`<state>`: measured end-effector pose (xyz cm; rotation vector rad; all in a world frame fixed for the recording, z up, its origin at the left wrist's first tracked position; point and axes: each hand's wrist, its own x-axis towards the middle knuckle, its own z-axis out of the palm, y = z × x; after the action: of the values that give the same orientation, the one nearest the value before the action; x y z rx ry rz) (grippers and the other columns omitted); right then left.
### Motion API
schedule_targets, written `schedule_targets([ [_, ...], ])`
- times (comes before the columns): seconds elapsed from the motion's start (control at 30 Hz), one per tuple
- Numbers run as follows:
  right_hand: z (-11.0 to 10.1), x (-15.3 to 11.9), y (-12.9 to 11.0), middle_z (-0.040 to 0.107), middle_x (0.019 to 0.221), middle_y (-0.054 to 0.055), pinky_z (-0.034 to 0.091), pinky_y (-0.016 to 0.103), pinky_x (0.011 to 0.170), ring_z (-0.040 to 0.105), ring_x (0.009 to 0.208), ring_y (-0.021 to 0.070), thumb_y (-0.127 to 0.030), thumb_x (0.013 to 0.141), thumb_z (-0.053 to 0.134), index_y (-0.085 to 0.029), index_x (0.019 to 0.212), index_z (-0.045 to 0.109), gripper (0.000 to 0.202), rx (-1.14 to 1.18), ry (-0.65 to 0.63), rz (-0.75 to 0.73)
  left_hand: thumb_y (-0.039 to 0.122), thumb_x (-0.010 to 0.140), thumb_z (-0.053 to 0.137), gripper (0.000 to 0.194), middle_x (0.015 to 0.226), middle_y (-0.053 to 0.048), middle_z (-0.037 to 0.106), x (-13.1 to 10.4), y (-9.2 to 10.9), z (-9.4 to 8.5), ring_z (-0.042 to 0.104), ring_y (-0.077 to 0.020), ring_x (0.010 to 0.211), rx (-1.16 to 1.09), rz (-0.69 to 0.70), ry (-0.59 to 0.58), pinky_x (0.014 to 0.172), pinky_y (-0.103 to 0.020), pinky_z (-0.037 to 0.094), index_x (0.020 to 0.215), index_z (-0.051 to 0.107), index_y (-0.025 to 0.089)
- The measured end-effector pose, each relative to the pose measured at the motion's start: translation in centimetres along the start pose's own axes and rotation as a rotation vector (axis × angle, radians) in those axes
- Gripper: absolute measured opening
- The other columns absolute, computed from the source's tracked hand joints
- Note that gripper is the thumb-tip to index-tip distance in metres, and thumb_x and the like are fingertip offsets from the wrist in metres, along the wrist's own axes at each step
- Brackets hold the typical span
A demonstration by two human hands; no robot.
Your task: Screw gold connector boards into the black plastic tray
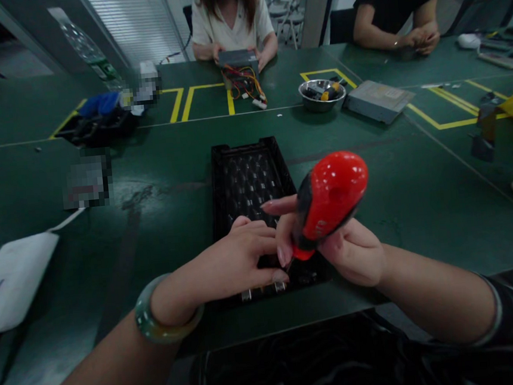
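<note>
Red and black is the handle of the screwdriver [335, 191] that my right hand [349, 250] grips, its handle tilted up and its tip end pointing down to the left. My left hand [239, 257] rests over the near part of a black plastic tray [215, 190], thumb and fingertips bent together near the tool's lower end. What those fingertips hold is too small to name. Several small metallic pieces [255, 174] show inside the tray, and a shiny metal piece [279, 285] lies by my left thumb.
Across the table a person holds a metal box with coloured wires [241, 68]. A steel bowl [321, 106] and flat metal box [378, 101] stand at the back right. A white power bank [17, 279] lies left, a black tray [98, 129] behind it.
</note>
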<state>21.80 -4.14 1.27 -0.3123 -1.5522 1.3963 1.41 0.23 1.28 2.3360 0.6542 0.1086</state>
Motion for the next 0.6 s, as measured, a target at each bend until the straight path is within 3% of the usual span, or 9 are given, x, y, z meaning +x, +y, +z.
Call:
schedule_targets([
  [0.17,0.0,0.2,0.8,0.063,0.09,0.001,0.056,0.033,0.08,0.062,0.082,0.0145,-0.029,0.098,0.061,-0.026,0.121,0.047,0.027,0.079,0.018,-0.091,0.052,0.091,0.073,0.029,0.103,-0.002,0.072,0.2,-0.3,0.0,0.062,-0.0234,0.099,0.061,0.014,-0.001,0.094,-0.04,0.037,0.098,0.075,0.024],
  [0.4,-1.0,-0.1,0.8,0.061,0.111,0.01,0.059,0.034,0.076,0.062,0.087,0.0182,-0.04,0.087,0.075,-0.019,0.108,0.069,0.03,-0.143,0.068,-0.073,0.042,0.094,0.071,0.019,0.1,0.001,0.075,0.2,0.4,-0.4,0.065,-0.0229,0.103,-0.032,0.003,-0.038,0.093,-0.036,0.041,0.094,0.076,0.023],
  [0.53,-0.8,-0.2,0.7,0.066,0.102,0.006,0.059,0.033,0.077,0.066,0.084,0.0171,-0.035,0.094,0.069,-0.021,0.138,0.053,0.049,-0.056,0.049,-0.056,0.041,0.094,0.072,0.02,0.1,0.0,0.075,0.1,0.5,-0.5,0.065,-0.0233,0.104,-0.002,0.014,-0.044,0.095,-0.036,0.041,0.093,0.076,0.022],
  [0.6,-0.6,-0.3,0.7,0.068,0.101,0.005,0.059,0.033,0.077,0.067,0.081,0.0152,-0.034,0.101,0.059,-0.021,0.141,0.048,0.043,-0.022,0.049,-0.031,0.041,0.093,0.073,0.018,0.106,0.0,0.075,0.1,0.2,-0.4,0.064,-0.0238,0.107,0.02,0.039,-0.046,0.099,-0.037,0.04,0.096,0.076,0.023],
])
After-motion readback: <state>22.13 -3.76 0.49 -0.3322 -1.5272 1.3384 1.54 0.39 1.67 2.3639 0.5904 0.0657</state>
